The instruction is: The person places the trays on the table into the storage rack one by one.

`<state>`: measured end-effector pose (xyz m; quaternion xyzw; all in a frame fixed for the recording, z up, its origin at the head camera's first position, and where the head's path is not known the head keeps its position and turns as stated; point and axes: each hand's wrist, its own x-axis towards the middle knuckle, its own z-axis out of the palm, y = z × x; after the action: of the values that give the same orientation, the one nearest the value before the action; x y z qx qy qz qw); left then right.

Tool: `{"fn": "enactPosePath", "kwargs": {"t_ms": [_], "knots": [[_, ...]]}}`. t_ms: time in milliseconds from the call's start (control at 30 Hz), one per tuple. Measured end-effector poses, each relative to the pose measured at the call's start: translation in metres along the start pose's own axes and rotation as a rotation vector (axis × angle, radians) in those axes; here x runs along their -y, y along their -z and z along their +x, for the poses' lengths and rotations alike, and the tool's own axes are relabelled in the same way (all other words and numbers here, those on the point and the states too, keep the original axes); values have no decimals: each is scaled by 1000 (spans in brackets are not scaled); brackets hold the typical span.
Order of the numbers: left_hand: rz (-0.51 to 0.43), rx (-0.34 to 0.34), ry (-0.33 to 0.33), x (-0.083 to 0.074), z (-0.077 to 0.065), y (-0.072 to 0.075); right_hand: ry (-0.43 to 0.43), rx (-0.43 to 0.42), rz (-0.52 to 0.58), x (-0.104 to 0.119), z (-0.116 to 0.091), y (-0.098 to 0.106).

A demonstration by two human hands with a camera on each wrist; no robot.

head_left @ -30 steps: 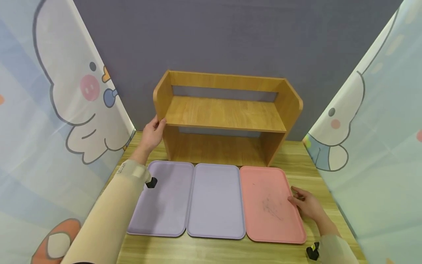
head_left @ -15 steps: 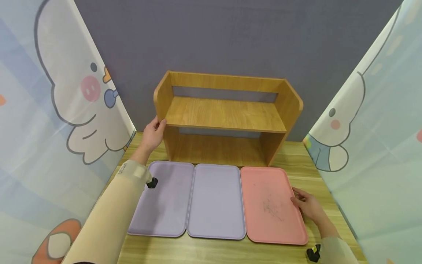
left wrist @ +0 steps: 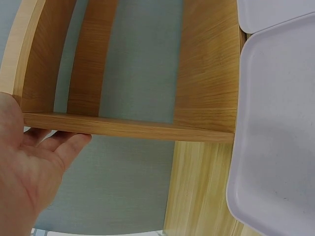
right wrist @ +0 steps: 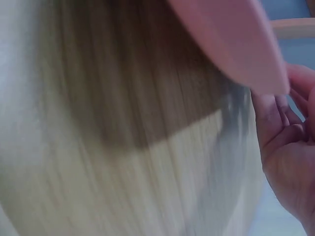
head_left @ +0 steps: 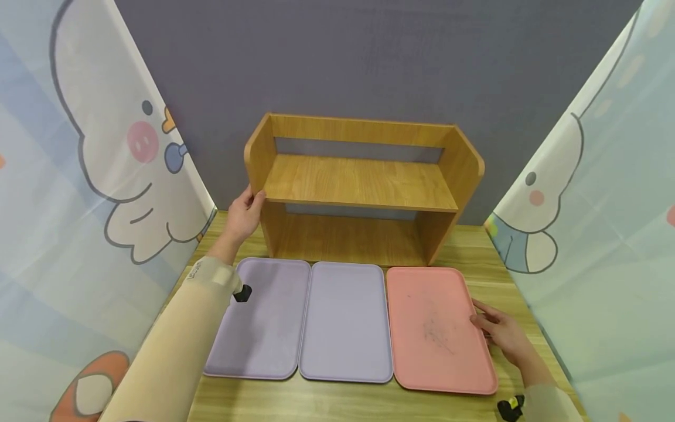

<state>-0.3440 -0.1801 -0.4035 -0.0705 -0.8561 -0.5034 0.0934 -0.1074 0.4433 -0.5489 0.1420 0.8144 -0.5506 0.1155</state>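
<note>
A two-tier wooden shelf (head_left: 358, 181) stands at the back of the table. My left hand (head_left: 245, 217) grips its left side panel, thumb at the front edge. In the left wrist view the fingers of this hand (left wrist: 32, 169) lie along the panel's outer face. At the front right is a scuffed pink tray (head_left: 424, 357); my right hand (head_left: 503, 334) holds its right edge between thumb and fingers. The right wrist view shows that edge of the pink tray (right wrist: 241, 44) raised above the wood, casting a shadow, with the hand (right wrist: 290, 152) beside it.
Two lavender trays, one on the left (head_left: 269, 334) and one in the middle (head_left: 345, 328), lie in a row with the pink one before the shelf. Cartoon-printed curtains (head_left: 142, 205) flank the wooden table (head_left: 295, 401), and a grey cloth (head_left: 358, 64) hangs behind.
The pink tray has shifted slightly to the right with my right hand, widening its gap from the middle lavender tray. My left hand keeps its place on the shelf.
</note>
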Motion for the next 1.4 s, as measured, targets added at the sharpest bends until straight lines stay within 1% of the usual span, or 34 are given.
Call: {"fn": "enactPosePath", "kwargs": {"t_ms": [233,333,567,633,900,1067,1200,1400], "knots": [[9,-15,-9,1,0,0,28,-26,8,3,-9,7],[11,-27,-8,2,0,2,46,-22,12,7,-12,9],[22,-16,-8,1,-1,3,66,-29,79,24,-26,9],[21,-20,-8,0,0,2,78,-36,111,30,-31,9],[26,-45,-15,0,2,0,174,-21,227,62,-49,5],[27,-67,-25,0,3,-1,195,-6,305,84,-60,0],[29,-82,-33,1,3,-2,199,0,336,101,-69,-5],[26,-65,-39,1,2,-3,236,17,344,120,-78,-12]]}}
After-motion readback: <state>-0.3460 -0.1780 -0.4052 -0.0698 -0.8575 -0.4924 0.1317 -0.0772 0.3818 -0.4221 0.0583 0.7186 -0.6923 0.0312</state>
